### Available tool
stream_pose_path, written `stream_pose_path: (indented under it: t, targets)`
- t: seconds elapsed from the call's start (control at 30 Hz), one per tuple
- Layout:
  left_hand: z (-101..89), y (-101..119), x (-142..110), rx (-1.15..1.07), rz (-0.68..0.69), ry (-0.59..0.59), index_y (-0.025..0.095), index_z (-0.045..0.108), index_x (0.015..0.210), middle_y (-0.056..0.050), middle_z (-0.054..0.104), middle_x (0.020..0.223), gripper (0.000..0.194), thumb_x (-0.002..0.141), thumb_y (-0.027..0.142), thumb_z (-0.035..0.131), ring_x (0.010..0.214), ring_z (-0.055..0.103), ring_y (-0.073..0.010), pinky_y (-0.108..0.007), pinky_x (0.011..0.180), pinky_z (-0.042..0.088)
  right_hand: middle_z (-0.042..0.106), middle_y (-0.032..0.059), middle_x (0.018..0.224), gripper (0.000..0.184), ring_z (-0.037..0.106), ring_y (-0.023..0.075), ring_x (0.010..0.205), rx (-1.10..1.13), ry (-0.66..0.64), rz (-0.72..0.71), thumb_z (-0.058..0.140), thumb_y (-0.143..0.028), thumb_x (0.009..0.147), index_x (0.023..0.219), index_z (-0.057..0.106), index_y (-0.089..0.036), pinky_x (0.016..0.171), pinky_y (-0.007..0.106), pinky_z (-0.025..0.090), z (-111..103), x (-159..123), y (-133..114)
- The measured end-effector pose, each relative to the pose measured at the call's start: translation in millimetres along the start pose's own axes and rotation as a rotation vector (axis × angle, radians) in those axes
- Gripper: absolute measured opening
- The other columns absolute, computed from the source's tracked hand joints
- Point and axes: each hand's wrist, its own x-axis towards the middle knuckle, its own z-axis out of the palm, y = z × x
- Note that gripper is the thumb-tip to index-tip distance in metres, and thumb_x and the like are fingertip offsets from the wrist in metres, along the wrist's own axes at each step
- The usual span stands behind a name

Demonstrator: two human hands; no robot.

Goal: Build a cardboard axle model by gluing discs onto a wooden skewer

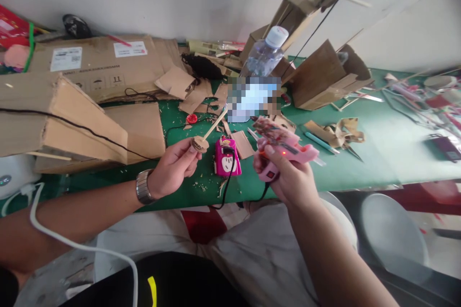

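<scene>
Between the thumb and fingers of my left hand (pixel 173 168) is a small round cardboard disc (pixel 200 144), with a thin wooden stick (pixel 216 123) rising from it up and to the right. My right hand (pixel 293 175) is wrapped round the handle of a pink hot glue gun (pixel 284 146); a small orange light glows on its side and a clear glue stick (pixel 320 161) pokes out of its rear. The gun's nozzle points up and left, apart from the disc. Below and between the hands lies a magenta power socket block (pixel 226 157) with a black plug in it.
Folded cardboard pieces (pixel 90 129) and a large carton (pixel 101 64) fill the left. A plastic bottle (pixel 262 55) and cardboard models (pixel 324 79) stand behind. Scraps, a teal cutter (pixel 321 143) and scissors (pixel 355 151) lie on the green table (pixel 389 153). A white cable (pixel 82 247) crosses my left arm.
</scene>
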Motion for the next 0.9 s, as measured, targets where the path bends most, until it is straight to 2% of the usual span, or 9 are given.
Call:
stream_pose_path:
  t: [0.13,0.23,0.4,0.53,0.67,0.77,0.9]
  targets:
    - [-0.6,0,0,-0.013,0.027,-0.009,0.018,0.068,0.097,0.008,0.049,0.073,0.038,0.100,0.055,0.080,0.045,0.030,-0.0006,-0.015,0.043,0.031,0.071,-0.0011,0.076,0.035,0.065,0.0163,0.063,-0.053,-0.076,0.015,0.091,-0.053,0.090,0.103,0.077,-0.024,0.056,0.030,0.054,0,2,11]
    - [-1.0,0,0,-0.022,0.041,-0.006,0.019,0.069,0.097,0.007,0.051,0.073,0.038,0.100,0.055,0.080,0.045,0.030,-0.0005,-0.015,0.042,0.032,0.072,-0.0012,0.078,0.037,0.064,0.0169,0.063,-0.052,-0.102,0.020,0.090,-0.053,0.091,0.112,0.077,-0.025,0.055,0.030,0.053,4,2,13]
    - [-1.2,0,-1,-0.041,0.014,0.001,0.018,0.070,0.097,0.006,0.053,0.075,0.041,0.097,0.057,0.083,0.045,0.026,-0.0001,-0.015,0.042,0.031,0.073,0.0000,0.080,0.041,0.065,0.0167,0.065,-0.022,-0.069,0.040,0.094,-0.056,0.085,0.108,0.080,-0.024,0.056,0.030,0.054,11,1,11]
    - [-1.7,0,0,-0.039,-0.020,-0.015,0.018,0.068,0.092,0.009,0.045,0.065,0.043,0.099,0.058,0.081,0.045,0.022,-0.0014,-0.016,0.042,0.027,0.074,0.0003,0.087,0.041,0.066,0.0155,0.066,0.071,-0.041,0.008,0.096,-0.057,0.083,0.102,0.079,-0.025,0.055,0.029,0.054,17,0,10]
    - [-2.5,-2,0,0.001,-0.057,-0.063,0.018,0.067,0.091,0.011,0.034,0.058,0.044,0.103,0.060,0.075,0.044,0.020,-0.0034,-0.017,0.042,0.023,0.076,0.0018,0.102,0.032,0.067,0.0142,0.072,0.131,-0.006,-0.060,0.095,-0.048,0.084,0.099,0.078,-0.025,0.065,0.030,0.059,24,-2,8]
    - [-1.7,-1,-3,0.069,-0.115,-0.120,0.018,0.067,0.092,0.010,0.036,0.059,0.048,0.103,0.064,0.072,0.045,0.022,-0.0044,-0.019,0.042,0.021,0.080,0.0025,0.109,0.028,0.068,0.0143,0.076,0.163,-0.013,-0.046,0.096,-0.038,0.082,0.096,0.076,-0.025,0.069,0.030,0.060,30,-5,8]
    - [2.7,3,-6,0.200,-0.149,-0.191,0.017,0.068,0.093,0.009,0.036,0.059,0.055,0.104,0.070,0.066,0.048,0.025,-0.0062,-0.021,0.045,0.020,0.082,0.0011,0.105,0.030,0.070,0.0145,0.076,0.232,-0.013,-0.073,0.099,-0.034,0.078,0.091,0.074,-0.026,0.069,0.029,0.059,40,-8,9]
